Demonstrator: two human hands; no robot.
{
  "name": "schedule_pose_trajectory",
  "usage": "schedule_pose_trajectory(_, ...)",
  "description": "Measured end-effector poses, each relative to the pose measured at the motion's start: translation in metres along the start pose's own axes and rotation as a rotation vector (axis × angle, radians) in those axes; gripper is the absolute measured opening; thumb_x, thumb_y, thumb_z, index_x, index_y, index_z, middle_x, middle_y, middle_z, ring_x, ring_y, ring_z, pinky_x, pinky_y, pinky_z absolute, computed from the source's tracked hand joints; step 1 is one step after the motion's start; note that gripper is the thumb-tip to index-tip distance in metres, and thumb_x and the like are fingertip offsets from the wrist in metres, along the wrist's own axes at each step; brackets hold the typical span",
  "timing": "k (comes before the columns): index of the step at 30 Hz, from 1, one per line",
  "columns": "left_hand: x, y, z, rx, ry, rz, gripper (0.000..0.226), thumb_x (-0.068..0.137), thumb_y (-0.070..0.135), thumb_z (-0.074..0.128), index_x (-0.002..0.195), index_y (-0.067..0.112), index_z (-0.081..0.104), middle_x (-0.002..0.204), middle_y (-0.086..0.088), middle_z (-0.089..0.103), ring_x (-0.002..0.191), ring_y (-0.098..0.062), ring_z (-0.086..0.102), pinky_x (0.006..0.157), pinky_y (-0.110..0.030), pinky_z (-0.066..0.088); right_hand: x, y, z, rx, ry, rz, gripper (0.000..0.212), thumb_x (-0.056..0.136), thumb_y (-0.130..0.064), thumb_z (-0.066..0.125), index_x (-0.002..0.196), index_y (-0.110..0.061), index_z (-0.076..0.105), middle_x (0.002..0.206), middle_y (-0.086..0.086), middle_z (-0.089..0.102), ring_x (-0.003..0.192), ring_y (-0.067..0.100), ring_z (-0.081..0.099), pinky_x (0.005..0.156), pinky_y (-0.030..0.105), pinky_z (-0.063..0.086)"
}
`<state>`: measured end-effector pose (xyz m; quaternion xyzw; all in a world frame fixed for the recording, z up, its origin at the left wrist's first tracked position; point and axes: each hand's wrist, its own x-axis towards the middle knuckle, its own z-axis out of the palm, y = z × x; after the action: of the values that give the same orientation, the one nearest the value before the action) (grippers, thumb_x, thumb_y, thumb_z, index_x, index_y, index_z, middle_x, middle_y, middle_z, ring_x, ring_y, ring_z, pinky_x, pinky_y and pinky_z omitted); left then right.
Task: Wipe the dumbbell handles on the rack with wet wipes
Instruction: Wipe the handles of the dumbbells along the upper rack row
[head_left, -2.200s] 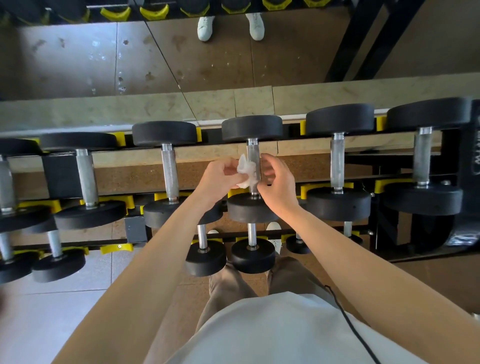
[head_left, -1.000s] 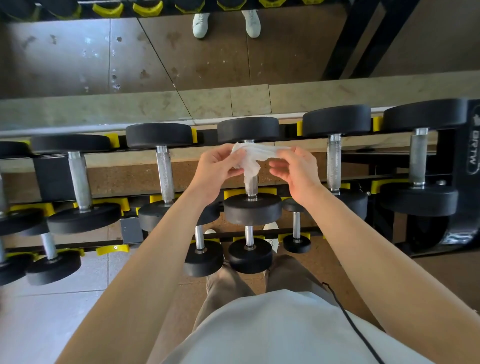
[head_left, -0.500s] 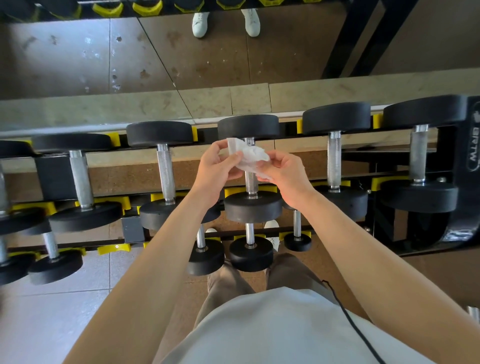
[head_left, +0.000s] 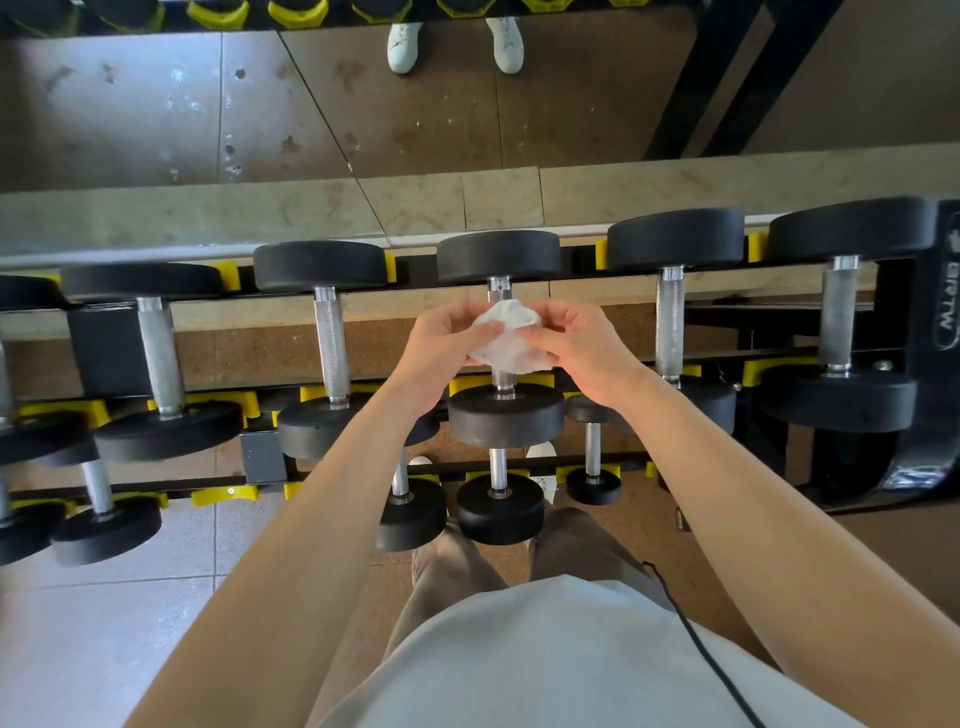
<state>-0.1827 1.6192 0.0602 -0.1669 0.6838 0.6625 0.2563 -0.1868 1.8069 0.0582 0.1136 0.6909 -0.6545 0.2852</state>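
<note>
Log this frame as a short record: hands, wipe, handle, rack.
left hand: pinches the wet wipe
right hand: pinches the same wipe
wet wipe: bunched, in front of the centre dumbbell handle; contact unclear
neighbouring handles: bare, no hand on them
rack: black frame, yellow cradles

The wet wipe (head_left: 511, 338) is plain white. The dumbbell heads (head_left: 506, 421) are matt black, and their handles (head_left: 332, 345) are silver with a fine cross-hatched knurl. The rack (head_left: 930, 291) is black with white lettering at its right end, and its cradles (head_left: 223, 496) are bright yellow. The floor tiles (head_left: 104, 623) are pale grey. The shirt (head_left: 545, 660) is off-white, the trousers (head_left: 452, 577) khaki, the cable (head_left: 696, 634) black and the shoes (head_left: 404, 47) white.
</note>
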Motion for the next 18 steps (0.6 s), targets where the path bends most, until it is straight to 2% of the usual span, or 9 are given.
schedule_pose_trajectory(2,0.002,-0.001,-0.004,0.018,0.104,-0.04,0.01,0.089,0.021,0.077,0.095,0.017,0.07,0.098,-0.004,0.074,0.09,-0.019,0.073,0.073,-0.028,0.06,0.004,0.001,0.0,-0.046,0.112,0.018,0.021,0.092,-0.009,0.068,0.113,-0.011,0.07,0.107,0.004,0.07,0.104,0.021,0.067,0.085,0.033,0.06)
schedule_pose_trajectory(5,0.008,-0.005,-0.011,0.126,0.204,-0.078,0.021,0.085,0.029,0.081,0.085,0.012,0.069,0.08,-0.001,0.07,0.06,-0.007,0.061,0.055,-0.019,0.051,0.013,0.003,0.003,-0.092,0.306,0.071,0.018,0.087,-0.017,0.076,0.104,-0.014,0.07,0.099,0.003,0.07,0.091,0.018,0.069,0.07,0.027,0.061)
schedule_pose_trajectory(7,0.013,-0.005,-0.018,0.115,0.168,-0.117,0.023,0.085,0.027,0.081,0.093,0.007,0.072,0.081,-0.004,0.07,0.06,-0.007,0.059,0.057,-0.017,0.05,0.021,0.007,0.007,-0.095,0.384,0.098,0.018,0.086,-0.023,0.077,0.101,-0.015,0.07,0.094,0.003,0.07,0.08,0.016,0.068,0.057,0.021,0.055)
schedule_pose_trajectory(8,0.014,-0.004,-0.021,0.077,0.136,-0.134,0.023,0.085,0.023,0.08,0.099,0.006,0.073,0.085,-0.006,0.071,0.065,-0.008,0.062,0.062,-0.017,0.052,0.026,0.006,0.009,-0.073,0.412,0.113,0.016,0.087,-0.023,0.077,0.1,-0.016,0.071,0.092,0.003,0.07,0.078,0.016,0.068,0.056,0.02,0.054)
schedule_pose_trajectory(10,0.018,-0.002,-0.028,-0.006,0.114,-0.145,0.024,0.085,0.017,0.08,0.106,0.007,0.074,0.095,-0.008,0.074,0.077,-0.011,0.067,0.071,-0.019,0.055,0.033,0.002,0.012,0.057,0.423,0.15,0.009,0.089,-0.015,0.074,0.097,-0.016,0.072,0.092,0.003,0.071,0.083,0.018,0.07,0.065,0.022,0.057)
schedule_pose_trajectory(13,0.029,-0.005,-0.031,-0.139,0.268,-0.128,0.019,0.086,0.017,0.079,0.104,0.012,0.075,0.096,-0.004,0.075,0.083,-0.012,0.069,0.079,-0.023,0.058,0.043,-0.006,0.018,0.314,0.342,0.156,0.017,0.088,0.002,0.069,0.09,-0.015,0.073,0.102,0.011,0.072,0.096,0.025,0.072,0.085,0.035,0.061)
schedule_pose_trajectory(16,0.04,-0.01,-0.021,-0.228,0.408,-0.147,0.014,0.087,0.021,0.079,0.1,0.015,0.076,0.089,-0.003,0.074,0.078,-0.013,0.065,0.079,-0.025,0.057,0.054,0.0,0.031,0.05,0.451,0.103,0.015,0.085,-0.003,0.073,0.082,-0.018,0.075,0.085,0.01,0.074,0.083,0.028,0.073,0.079,0.041,0.063)
schedule_pose_trajectory(18,0.045,-0.014,-0.01,-0.215,0.481,-0.202,0.011,0.087,0.025,0.079,0.095,0.019,0.075,0.085,-0.001,0.072,0.077,-0.013,0.063,0.079,-0.026,0.057,0.061,0.008,0.038,-0.086,0.551,0.065,0.004,0.085,-0.012,0.076,0.088,-0.014,0.078,0.083,0.006,0.075,0.077,0.021,0.072,0.076,0.041,0.063)
